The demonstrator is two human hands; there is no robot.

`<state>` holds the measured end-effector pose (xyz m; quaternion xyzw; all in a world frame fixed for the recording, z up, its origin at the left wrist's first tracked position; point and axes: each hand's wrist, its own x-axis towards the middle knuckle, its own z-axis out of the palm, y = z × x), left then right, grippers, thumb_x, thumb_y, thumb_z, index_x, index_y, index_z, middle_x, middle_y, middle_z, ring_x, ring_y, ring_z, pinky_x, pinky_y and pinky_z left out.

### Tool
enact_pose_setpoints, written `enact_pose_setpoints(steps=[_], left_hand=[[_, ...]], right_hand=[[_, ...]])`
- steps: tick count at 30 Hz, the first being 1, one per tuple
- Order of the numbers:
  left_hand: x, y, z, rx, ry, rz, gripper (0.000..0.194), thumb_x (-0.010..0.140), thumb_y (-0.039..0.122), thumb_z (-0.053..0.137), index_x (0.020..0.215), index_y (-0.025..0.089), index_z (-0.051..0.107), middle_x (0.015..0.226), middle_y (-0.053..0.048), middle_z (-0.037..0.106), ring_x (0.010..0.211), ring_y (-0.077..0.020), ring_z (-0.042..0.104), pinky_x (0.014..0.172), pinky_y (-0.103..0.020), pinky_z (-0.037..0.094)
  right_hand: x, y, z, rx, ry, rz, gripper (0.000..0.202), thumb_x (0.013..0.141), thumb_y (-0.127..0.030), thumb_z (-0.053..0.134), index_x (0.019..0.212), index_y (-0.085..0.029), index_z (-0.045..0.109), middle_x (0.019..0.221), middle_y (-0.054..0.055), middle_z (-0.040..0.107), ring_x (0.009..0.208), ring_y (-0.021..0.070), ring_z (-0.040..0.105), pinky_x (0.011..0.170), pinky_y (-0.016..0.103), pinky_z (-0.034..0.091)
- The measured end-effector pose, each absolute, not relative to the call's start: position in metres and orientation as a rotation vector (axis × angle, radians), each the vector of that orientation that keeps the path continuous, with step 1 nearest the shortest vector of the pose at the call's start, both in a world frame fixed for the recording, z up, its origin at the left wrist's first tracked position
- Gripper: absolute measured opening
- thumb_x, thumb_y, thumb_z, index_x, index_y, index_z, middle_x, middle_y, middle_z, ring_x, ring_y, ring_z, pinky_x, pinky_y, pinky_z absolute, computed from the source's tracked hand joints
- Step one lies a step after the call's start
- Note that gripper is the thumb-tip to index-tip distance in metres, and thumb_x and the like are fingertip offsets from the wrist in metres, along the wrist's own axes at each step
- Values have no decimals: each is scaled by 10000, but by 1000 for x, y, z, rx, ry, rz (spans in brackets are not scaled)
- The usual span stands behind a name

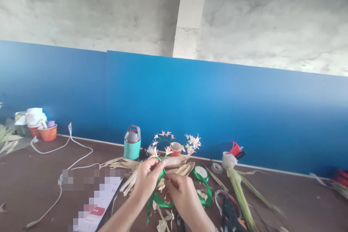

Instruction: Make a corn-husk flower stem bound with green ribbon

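Note:
My left hand [149,177] is closed, thumb and fingers pinching the green stems of a spray of artificial flowers [166,150] with small cream petals. The spray curves up and to the right, ending in a denser flower cluster [194,143]. Just below the pinch, my right hand [181,190] is closed, its fingertips together beside the lower stems; what lies between them is hidden. Green ribbon [208,197] loops under and around the hands, and a strip hangs below the left one. Its white-centred spool [201,172] lies to the right.
Dried husks [178,161] lie behind the hands. A turquoise flask [132,144] and a paper cup [176,149] stand near the blue partition [217,108]. To the right are a tape roll [216,168], pale green stalks [240,197] and a black tool [231,215]. A white cable [81,157] runs at left.

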<state>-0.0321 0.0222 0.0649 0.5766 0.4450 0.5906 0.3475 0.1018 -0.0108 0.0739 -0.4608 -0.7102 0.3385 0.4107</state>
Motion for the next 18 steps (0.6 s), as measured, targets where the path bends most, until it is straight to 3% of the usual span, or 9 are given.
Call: enact_pose_setpoints(steps=[3, 11, 15, 18], left_hand=[[-32, 21, 65, 1507, 1160, 1556, 385, 751, 440, 585, 496, 189, 444, 513, 45, 322, 521, -121, 317, 510, -228, 258], [-33, 19, 61, 1457, 1172, 1606, 403, 790, 398, 557, 511, 204, 342, 535, 53, 267, 526, -113, 267, 494, -231, 231], [-34, 21, 60, 1400, 1153, 1602, 369, 774, 400, 586, 509, 187, 443, 526, 53, 297, 520, -108, 285, 495, -231, 233], [-36, 24, 60, 1322, 1133, 1594, 348, 759, 420, 603, 532, 172, 516, 523, 46, 348, 526, -107, 314, 506, -231, 245]], right_hand=[[100, -10, 71, -1180, -1693, 976, 371, 857, -368, 476, 617, -142, 646, 542, 35, 632, 448, 134, 561, 455, 213, 394], [101, -4, 67, -1162, -1596, 1250, 372, 806, -493, 545, 758, -147, 673, 591, 42, 670, 438, 146, 616, 386, 179, 392], [106, -6, 65, -1151, -1636, 1269, 401, 817, -503, 527, 761, -133, 671, 624, 46, 685, 477, 154, 652, 399, 169, 388], [108, -3, 61, -1184, -1601, 1324, 438, 774, -528, 574, 927, -132, 683, 638, 42, 690, 483, 154, 659, 390, 163, 387]])
